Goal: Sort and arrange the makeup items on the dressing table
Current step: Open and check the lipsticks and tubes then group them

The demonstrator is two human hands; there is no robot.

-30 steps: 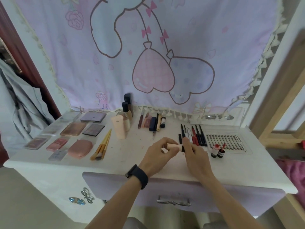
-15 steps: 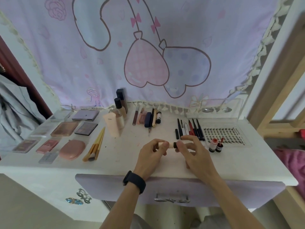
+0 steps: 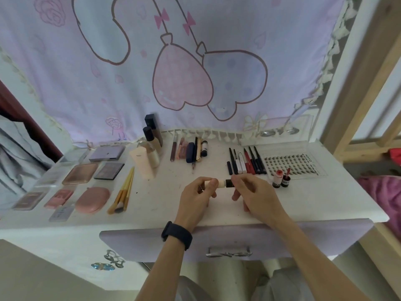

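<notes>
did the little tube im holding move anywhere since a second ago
No: the tube stays just in front of the pencil row, left of the two red bottles, held by left hand and right hand.

Forearms converging, the left hand (image 3: 196, 193) and right hand (image 3: 252, 193) pinch opposite ends of a small tube (image 3: 224, 183), fingers (image 3: 237, 181) curled.

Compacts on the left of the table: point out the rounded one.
The pink oval compact, at the front of the group beside the yellow-handled brushes. The other cases are flat rectangles; it alone is rounded.
</notes>
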